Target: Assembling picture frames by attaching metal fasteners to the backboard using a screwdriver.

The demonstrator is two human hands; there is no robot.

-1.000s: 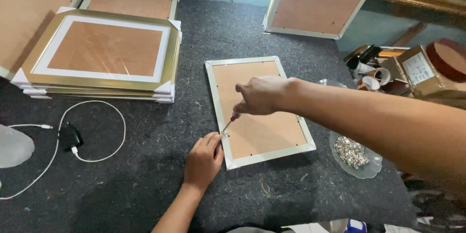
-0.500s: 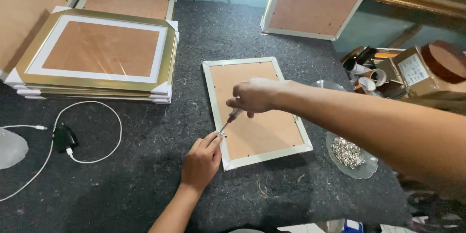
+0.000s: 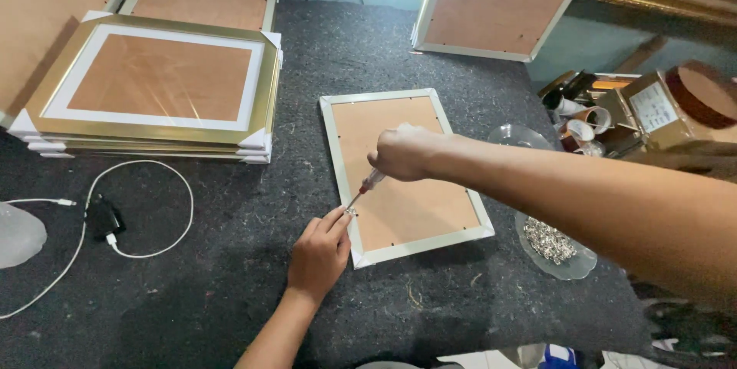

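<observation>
A small silver picture frame [image 3: 338,150] lies face down on the dark felt table, its brown backing board [image 3: 399,208] up. My right hand [image 3: 405,152] is closed on a small screwdriver [image 3: 367,185] with a red and clear handle. Its tip points down at the frame's left rail. My left hand [image 3: 318,254] rests on the felt at the frame's lower left corner. Its fingertips pinch something tiny right at the screwdriver tip; I cannot tell what it is.
A stack of gold frames [image 3: 153,85] lies at the back left. Another frame [image 3: 499,0] leans at the back. A glass dish of small metal parts [image 3: 554,242] sits right of the frame. A white cable with a black charger [image 3: 104,219] lies at left. Boxes and tape rolls [image 3: 652,108] crowd the right.
My right hand has drawn back slightly along the frame's left rail with the screwdriver. My left hand's fingers have come up to meet the tip.
</observation>
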